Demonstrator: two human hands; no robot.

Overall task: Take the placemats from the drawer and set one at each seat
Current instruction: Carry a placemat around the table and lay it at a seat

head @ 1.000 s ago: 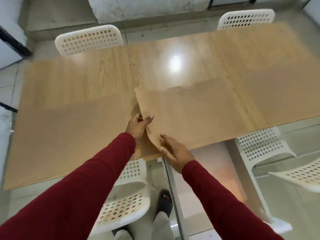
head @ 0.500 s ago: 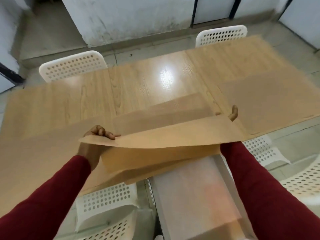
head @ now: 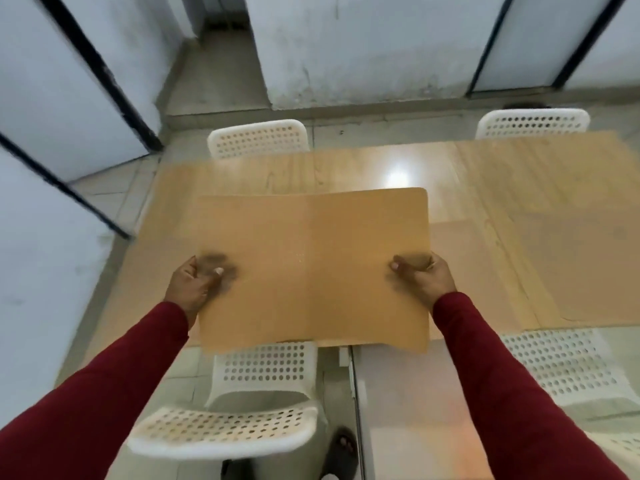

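I hold a tan placemat (head: pixel 311 268) flat above the near left part of the wooden table (head: pixel 346 171). My left hand (head: pixel 192 287) pinches its left edge, thumb on top. My right hand (head: pixel 424 277) pinches its right edge the same way. Another tan placemat (head: pixel 581 271) lies on the table at the near right seat. A further mat (head: pixel 460 258) lies just right of the held one, partly hidden by it. The open drawer (head: pixel 415 410) juts out from under the table's near edge, between my arms.
White perforated chairs stand around the table: far left (head: pixel 258 138), far right (head: pixel 533 123), near left (head: pixel 242 400) and near right (head: pixel 568 368). White wall panels with black frames (head: pixel 69 81) close the left side. My foot (head: pixel 343 448) shows on the floor.
I lifted one mat off the table's near edge, spread both hands to its two sides, and carried it leftward over the near left seat. The view swung up and left.
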